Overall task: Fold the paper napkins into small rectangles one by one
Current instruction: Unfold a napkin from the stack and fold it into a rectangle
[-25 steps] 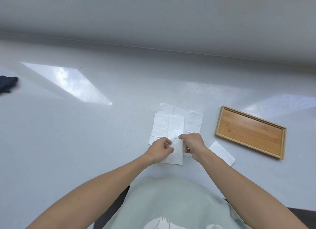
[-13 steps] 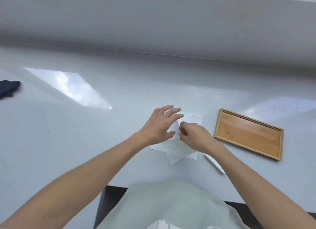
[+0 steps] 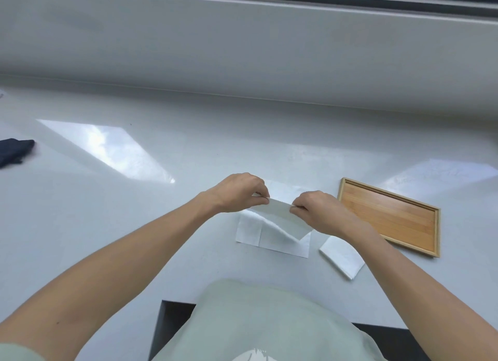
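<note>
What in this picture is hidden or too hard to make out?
From the head view:
- The napkins on the table: the lifted napkin and both hands, left and right, cover part of the pile; count unclear.
- The folded napkin: the right forearm hides one corner.
- The dark cloth: cut off by the left edge.

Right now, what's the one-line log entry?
both hands pinch napkin top edge, lifted | folded napkin beside tray | tray bare

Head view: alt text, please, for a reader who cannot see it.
Left hand and right hand pinch a raised napkin above flat napkins on a white counter. A folded napkin lies beside a wooden tray.
</note>
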